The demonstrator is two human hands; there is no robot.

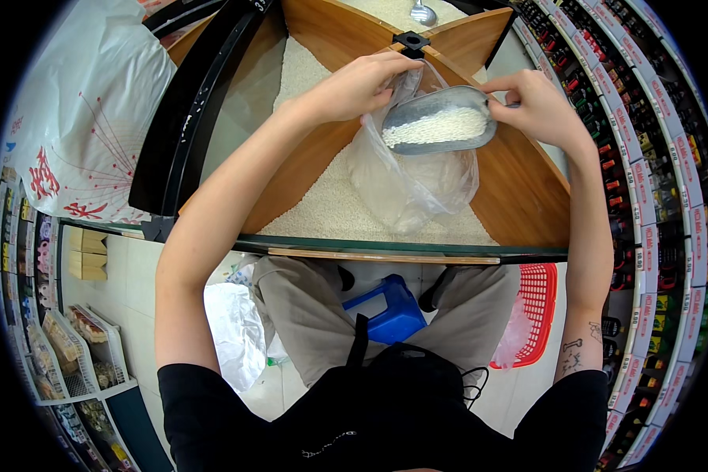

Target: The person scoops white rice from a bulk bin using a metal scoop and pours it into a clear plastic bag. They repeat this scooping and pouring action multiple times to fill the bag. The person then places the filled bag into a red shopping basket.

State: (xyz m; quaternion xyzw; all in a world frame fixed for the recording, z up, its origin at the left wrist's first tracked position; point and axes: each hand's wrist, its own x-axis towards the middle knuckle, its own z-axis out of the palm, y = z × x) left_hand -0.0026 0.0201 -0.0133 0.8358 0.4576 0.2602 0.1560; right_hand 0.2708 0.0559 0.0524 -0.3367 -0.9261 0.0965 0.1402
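Note:
My left hand (377,85) pinches the top edge of a clear plastic bag (410,194), holding its mouth apart. The bag rests on loose white rice (324,200) in a wooden bin and bulges with what looks like rice. My right hand (528,106) grips the short handle of a metal scoop (478,97), the handle mostly hidden by the fingers. White rice grains (442,125) lie in the scoop, which is tilted with its front lip at the bag's mouth.
Wooden dividers (519,194) and a glass front edge (342,243) bound the bin. Another metal scoop (423,14) lies in the bin behind. A large printed sack (88,118) stands left. Below are a blue plastic stool (398,312) and a red basket (537,318). Bottle shelves (637,206) line the right.

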